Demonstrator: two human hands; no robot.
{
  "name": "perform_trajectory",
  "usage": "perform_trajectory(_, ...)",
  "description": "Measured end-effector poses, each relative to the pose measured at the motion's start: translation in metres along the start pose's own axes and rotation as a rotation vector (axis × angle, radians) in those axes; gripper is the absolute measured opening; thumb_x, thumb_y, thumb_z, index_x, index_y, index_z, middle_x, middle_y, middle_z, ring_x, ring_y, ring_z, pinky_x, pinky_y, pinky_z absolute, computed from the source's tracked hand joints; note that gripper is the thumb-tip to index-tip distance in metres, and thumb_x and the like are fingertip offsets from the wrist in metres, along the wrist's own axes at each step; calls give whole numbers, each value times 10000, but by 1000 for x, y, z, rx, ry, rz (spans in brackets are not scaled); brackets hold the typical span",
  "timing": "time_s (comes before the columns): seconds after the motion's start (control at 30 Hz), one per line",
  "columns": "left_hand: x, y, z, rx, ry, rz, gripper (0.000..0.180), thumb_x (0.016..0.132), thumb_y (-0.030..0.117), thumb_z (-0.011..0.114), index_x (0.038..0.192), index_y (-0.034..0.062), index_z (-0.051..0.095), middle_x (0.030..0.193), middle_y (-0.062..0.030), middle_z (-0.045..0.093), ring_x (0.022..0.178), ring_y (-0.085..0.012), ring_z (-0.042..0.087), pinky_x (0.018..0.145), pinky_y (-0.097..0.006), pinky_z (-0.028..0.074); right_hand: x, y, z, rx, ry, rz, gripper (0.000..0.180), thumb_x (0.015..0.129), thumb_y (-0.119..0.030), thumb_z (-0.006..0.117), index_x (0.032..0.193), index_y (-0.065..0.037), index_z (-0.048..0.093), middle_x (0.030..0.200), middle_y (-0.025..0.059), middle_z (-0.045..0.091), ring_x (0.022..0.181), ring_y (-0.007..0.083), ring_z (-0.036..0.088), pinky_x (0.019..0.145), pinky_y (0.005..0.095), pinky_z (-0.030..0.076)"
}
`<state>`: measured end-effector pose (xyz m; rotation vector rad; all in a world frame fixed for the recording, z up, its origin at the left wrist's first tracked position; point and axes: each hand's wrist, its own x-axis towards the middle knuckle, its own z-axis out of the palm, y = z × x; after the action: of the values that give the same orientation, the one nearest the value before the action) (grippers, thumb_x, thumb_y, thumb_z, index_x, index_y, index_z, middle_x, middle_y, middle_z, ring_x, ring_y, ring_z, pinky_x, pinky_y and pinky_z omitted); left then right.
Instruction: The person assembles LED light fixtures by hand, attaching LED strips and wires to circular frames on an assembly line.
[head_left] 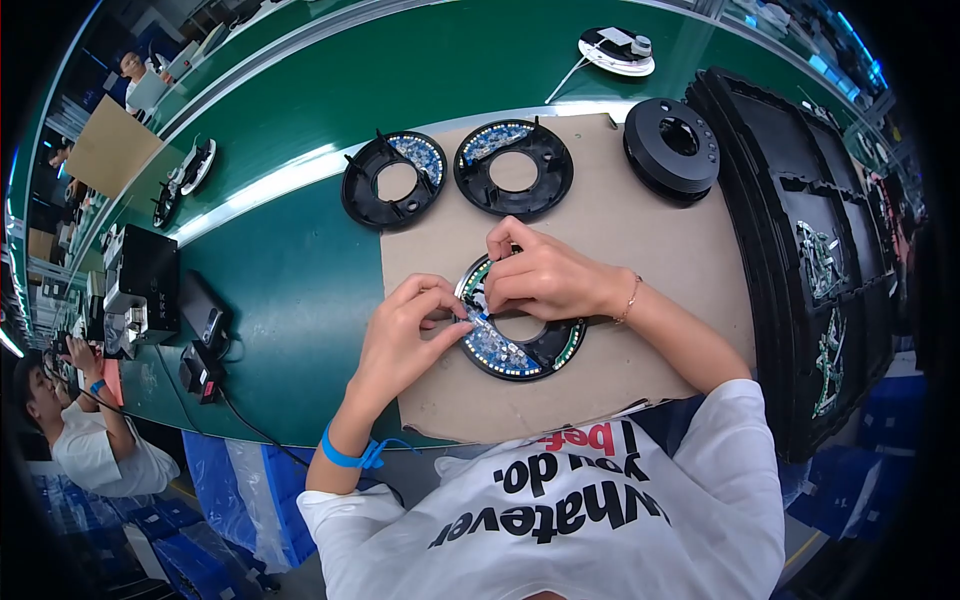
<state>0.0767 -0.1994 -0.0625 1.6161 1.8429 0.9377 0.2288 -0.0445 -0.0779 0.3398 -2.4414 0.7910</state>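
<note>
A black ring-shaped housing (pixel 553 345) lies on the cardboard in front of me, with a curved blue circuit board (pixel 497 350) fitted in its near left part. Small light-coloured LEDs line its rim. My left hand (pixel 408 325) is at the ring's left edge, thumb and forefinger closed together over the end of the board. From the right, my right hand (pixel 545 278) reaches over the ring's far side, its fingers pinched down near some small white and dark parts. Whatever sits between the fingertips of either hand is too small or hidden to make out.
Two similar black rings with blue boards, a left one (pixel 408 208) and a right one (pixel 548 190), lie beyond my hands. A dark round cover (pixel 672 150) sits at the cardboard's (pixel 650 290) far right. Black trays (pixel 770 300) with green boards stand right. Another person (pixel 105 440) works at left.
</note>
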Motion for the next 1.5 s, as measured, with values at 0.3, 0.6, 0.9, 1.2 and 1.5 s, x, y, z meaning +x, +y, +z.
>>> perform_trajectory(0.3,0,-3,1,-12,-14,16,140,687,44,696,809,25,629,978,-45,566,810,-163,602,645,-259,545,-1,1,2,3,-8,16,100,633,-73,690,677,-97,604,688,-18,543,862,223,443,656,306,425)
perform_trajectory(0.6,1,-4,1,-13,-22,10,151,696,79,702,818,39,624,965,-33,575,805,-171,607,642,-265,544,0,2,0,29,-22,29,103,634,-57,690,686,-93,609,698,-20,548,845,225,434,675,303,410)
perform_trajectory(0.9,1,-8,2,-14,-15,14,159,694,82,705,824,43,623,965,-26,579,799,-165,608,638,-261,538,0,2,2,51,-46,44,121,631,-7,673,690,-91,608,721,-25,563,837,224,427,695,296,392)
perform_trajectory(1.2,6,-10,6,-82,15,-31,190,660,66,732,782,19,593,908,-41,583,721,-130,602,601,-244,512,-1,5,0,64,-49,35,135,590,10,669,664,-83,604,717,-33,567,843,231,430,686,300,390)
perform_trajectory(1.5,20,-16,7,-115,-61,-134,280,612,148,779,724,33,550,799,-33,554,635,-109,577,555,-233,449,0,6,0,55,-28,9,134,603,-32,678,618,-90,558,656,-16,523,872,240,433,648,318,434)
